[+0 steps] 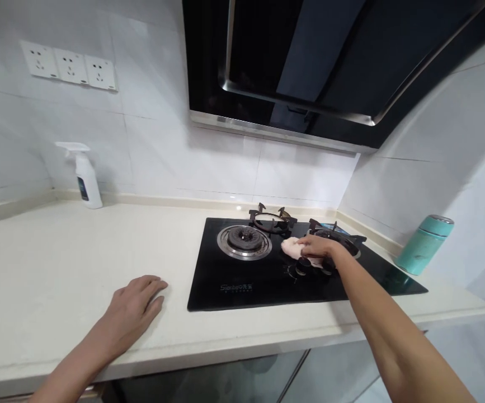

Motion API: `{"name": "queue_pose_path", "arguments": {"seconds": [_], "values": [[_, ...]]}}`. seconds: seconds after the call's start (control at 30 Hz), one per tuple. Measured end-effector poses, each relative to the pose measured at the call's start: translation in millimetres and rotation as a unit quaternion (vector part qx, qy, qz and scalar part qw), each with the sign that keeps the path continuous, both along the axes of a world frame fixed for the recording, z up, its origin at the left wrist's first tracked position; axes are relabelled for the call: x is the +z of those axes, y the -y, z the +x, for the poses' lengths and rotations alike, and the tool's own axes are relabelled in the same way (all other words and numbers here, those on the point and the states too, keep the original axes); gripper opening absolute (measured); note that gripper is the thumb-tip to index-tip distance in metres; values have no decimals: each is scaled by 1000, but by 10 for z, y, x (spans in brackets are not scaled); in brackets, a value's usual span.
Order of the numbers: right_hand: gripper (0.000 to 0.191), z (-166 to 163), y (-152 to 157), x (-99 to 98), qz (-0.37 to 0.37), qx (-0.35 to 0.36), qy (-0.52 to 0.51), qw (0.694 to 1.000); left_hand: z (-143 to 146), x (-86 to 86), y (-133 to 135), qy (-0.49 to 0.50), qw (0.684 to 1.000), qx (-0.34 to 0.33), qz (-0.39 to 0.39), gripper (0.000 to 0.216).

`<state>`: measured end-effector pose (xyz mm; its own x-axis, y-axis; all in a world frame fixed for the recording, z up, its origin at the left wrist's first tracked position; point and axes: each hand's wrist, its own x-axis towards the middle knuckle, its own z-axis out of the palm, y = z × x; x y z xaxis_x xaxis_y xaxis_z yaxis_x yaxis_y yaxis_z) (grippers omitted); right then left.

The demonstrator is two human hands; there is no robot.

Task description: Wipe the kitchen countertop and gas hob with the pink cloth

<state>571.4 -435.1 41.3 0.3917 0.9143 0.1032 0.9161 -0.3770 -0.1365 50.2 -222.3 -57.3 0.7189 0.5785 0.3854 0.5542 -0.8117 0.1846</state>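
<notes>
My right hand (320,246) presses a pale cloth (291,247) onto the black glass hob (242,280), between the two burners and just above the knobs (303,266). Its fingers curl over the cloth. My left hand (135,305) lies flat on the cream countertop (78,263) left of the hob, fingers stretched out and holding nothing. The left burner (244,241) is bare, and its black pan support (272,218) sits lifted off behind it.
A white spray bottle (83,176) stands against the tiled wall at the back left. A teal flask (423,244) stands at the right of the hob. A black extractor hood (309,67) hangs overhead. Three wall sockets (69,66) are at the upper left.
</notes>
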Motion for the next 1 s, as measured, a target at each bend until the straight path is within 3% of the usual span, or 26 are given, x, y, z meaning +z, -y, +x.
{"name": "queue_pose_path", "arguments": {"seconds": [0.1,0.23,0.47,0.73,0.87,1.0], "values": [[47,-392,-318,-38,-52,44,-59,996,11,14,28,11,1000,-8,4,44],[60,-838,-513,-93,-67,42,-85,993,31,13,55,19,1000,-2,2,43],[58,-1314,-272,-122,-36,49,-91,994,38,23,61,41,999,-13,5,41],[56,-2127,-75,-312,34,125,-90,987,46,-75,-98,29,999,-14,23,50],[51,-2268,-101,-360,73,134,-15,988,39,-74,-159,25,999,-3,32,50],[42,-2053,42,-391,92,85,6,992,-6,-55,-207,21,999,-8,42,50]]}}
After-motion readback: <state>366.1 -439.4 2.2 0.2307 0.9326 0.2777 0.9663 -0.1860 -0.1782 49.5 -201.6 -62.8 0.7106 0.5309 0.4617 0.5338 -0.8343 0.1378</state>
